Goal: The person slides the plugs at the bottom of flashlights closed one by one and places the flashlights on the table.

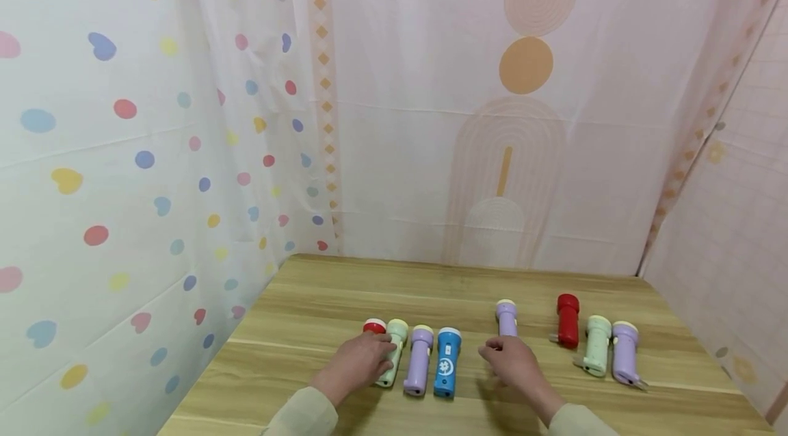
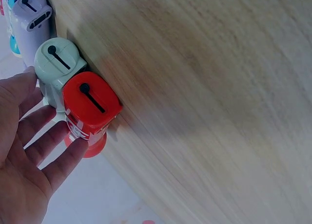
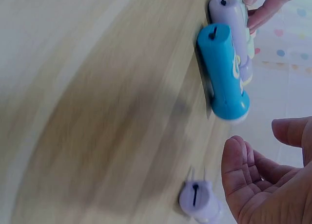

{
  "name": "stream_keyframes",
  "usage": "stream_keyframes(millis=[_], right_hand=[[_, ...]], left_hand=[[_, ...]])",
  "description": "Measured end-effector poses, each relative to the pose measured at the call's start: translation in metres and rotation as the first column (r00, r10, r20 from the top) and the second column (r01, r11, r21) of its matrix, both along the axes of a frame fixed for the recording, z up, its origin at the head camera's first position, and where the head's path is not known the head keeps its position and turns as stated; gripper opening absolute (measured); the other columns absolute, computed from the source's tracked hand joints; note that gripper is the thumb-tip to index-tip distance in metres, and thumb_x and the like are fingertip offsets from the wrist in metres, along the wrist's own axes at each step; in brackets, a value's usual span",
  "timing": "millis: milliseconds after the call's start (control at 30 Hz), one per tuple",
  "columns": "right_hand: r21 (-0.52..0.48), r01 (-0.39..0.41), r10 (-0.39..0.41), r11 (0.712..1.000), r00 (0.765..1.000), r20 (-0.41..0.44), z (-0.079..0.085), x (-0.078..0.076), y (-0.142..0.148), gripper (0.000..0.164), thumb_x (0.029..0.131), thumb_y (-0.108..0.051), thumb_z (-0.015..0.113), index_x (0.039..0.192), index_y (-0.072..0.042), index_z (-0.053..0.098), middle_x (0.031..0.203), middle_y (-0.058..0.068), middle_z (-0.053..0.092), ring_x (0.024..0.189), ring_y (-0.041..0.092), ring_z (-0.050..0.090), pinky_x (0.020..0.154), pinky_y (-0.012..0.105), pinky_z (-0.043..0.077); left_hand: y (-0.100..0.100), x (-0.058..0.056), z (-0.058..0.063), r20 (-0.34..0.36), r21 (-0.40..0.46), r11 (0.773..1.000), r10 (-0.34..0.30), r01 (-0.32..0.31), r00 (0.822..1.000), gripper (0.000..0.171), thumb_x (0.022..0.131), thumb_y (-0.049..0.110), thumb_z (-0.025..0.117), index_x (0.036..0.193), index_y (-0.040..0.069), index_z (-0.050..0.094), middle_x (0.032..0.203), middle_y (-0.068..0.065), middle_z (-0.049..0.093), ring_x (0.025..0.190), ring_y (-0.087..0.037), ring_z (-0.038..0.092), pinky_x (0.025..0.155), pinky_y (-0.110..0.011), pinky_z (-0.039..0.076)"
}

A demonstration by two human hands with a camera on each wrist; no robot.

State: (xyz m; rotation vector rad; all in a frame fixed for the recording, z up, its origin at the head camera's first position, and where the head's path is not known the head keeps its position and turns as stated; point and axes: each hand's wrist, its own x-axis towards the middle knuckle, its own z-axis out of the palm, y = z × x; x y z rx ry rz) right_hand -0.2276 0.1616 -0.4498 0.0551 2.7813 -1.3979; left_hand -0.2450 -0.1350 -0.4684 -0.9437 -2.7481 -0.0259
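My left hand (image 1: 362, 362), fingers fairly straight, lies over a red flashlight (image 2: 91, 100) and a pale green flashlight (image 2: 57, 62), touching them side by side. To their right in the head view lie a purple flashlight (image 1: 420, 361) and a blue flashlight (image 1: 447, 362) with a white flower print. My right hand (image 1: 516, 364) hovers above the table, thumb apart from loosely bent fingers, holding nothing. Just beyond it is another purple flashlight (image 1: 507, 316), its lower part hidden by the hand in the head view; metal prongs (image 3: 199, 174) stick out of it in the right wrist view.
At the right of the wooden table (image 1: 345, 285) lie a second red flashlight (image 1: 568, 321), a second green flashlight (image 1: 597, 345) and a further purple flashlight (image 1: 625, 352), each with prongs folded out. Patterned curtains (image 1: 394, 148) hang behind and at both sides.
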Motion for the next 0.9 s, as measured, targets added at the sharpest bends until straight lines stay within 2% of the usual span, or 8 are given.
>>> stream_keyframes(millis=[133,367,533,667,800,900], right_hand=[[0.059,-0.011,0.012,0.998,0.999,-0.031,0.005,-0.001,0.014,0.029,0.094,-0.019,0.065,0.11,0.005,0.068,0.093,0.01,0.066,0.069,0.018,0.059,0.057,0.034,0.052],[0.226,-0.028,0.069,0.974,0.982,-0.176,0.007,-0.004,0.043,0.029,0.09,-0.017,0.067,0.11,0.004,0.07,0.1,0.013,0.071,0.087,0.022,0.065,0.072,0.041,0.052],[0.333,-0.019,0.1,0.943,0.969,-0.226,0.007,-0.007,0.059,0.03,0.091,-0.018,0.068,0.114,0.001,0.07,0.093,0.008,0.071,0.079,0.019,0.064,0.066,0.039,0.051],[0.463,-0.005,0.168,0.886,0.935,-0.313,0.008,-0.01,0.07,0.031,0.089,-0.018,0.071,0.112,0.003,0.07,0.091,0.009,0.069,0.078,0.021,0.064,0.065,0.04,0.053],[0.596,0.045,0.258,0.802,0.873,-0.413,0.008,-0.016,0.085,0.03,0.084,-0.016,0.074,0.109,0.001,0.069,0.095,0.013,0.065,0.078,0.027,0.066,0.061,0.043,0.053],[0.652,0.101,0.293,0.752,0.834,-0.467,0.011,-0.023,0.1,0.028,0.081,-0.014,0.075,0.104,0.001,0.068,0.093,0.015,0.062,0.075,0.032,0.065,0.055,0.045,0.051]], left_hand=[[0.0,-0.001,0.001,0.02,0.008,1.0,0.003,-0.003,1.0,0.028,0.088,0.023,0.074,0.112,0.009,0.073,0.119,-0.009,0.068,0.109,-0.027,0.064,0.09,-0.038,0.052],[0.0,-0.003,0.0,-0.021,-0.027,1.0,-0.009,0.008,1.0,0.026,0.088,0.021,0.073,0.111,0.009,0.073,0.118,-0.008,0.068,0.108,-0.025,0.065,0.089,-0.037,0.052],[0.0,-0.003,-0.001,-0.045,-0.043,0.999,-0.014,0.012,0.999,0.023,0.086,0.018,0.073,0.108,0.01,0.073,0.114,-0.006,0.069,0.105,-0.023,0.065,0.086,-0.035,0.053],[-0.001,-0.001,0.0,-0.053,-0.029,0.999,-0.018,0.016,0.998,0.024,0.086,0.018,0.074,0.108,0.01,0.073,0.114,-0.005,0.069,0.104,-0.022,0.065,0.085,-0.035,0.054],[-0.001,0.0,0.0,-0.037,-0.027,1.0,-0.015,0.014,0.999,0.024,0.086,0.019,0.074,0.109,0.01,0.074,0.115,-0.006,0.068,0.104,-0.023,0.065,0.085,-0.035,0.054],[-0.001,0.0,0.0,-0.034,-0.028,1.0,-0.012,0.011,0.999,0.025,0.087,0.019,0.074,0.109,0.01,0.073,0.115,-0.006,0.068,0.105,-0.023,0.065,0.085,-0.036,0.054]])
